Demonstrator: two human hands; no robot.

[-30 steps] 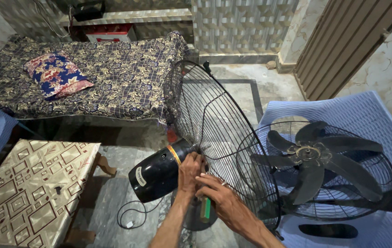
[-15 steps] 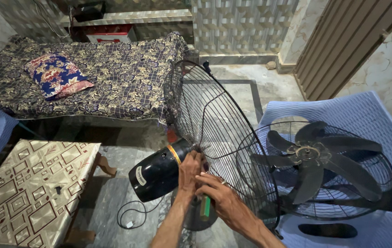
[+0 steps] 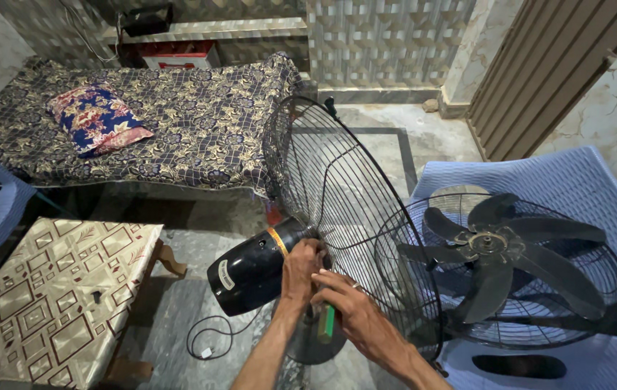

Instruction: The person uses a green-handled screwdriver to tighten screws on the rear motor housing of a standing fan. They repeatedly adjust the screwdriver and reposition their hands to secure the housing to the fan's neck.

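A black fan motor (image 3: 252, 267) with an orange band lies on its stand, and a round wire rear guard (image 3: 337, 195) is fixed to its front. My left hand (image 3: 301, 269) grips the joint where the motor meets the guard. My right hand (image 3: 355, 314) is closed on a green-handled screwdriver (image 3: 326, 323) right below that joint. The fan's black blade (image 3: 492, 249) rests inside the front wire guard (image 3: 597, 260) on a chair to the right.
A blue plastic chair (image 3: 575, 184) holds the blade and front guard. A small patterned table (image 3: 48, 296) stands at lower left, a bed (image 3: 178, 130) with a floral pillow (image 3: 95, 119) behind. A black cord (image 3: 203, 339) lies on the floor.
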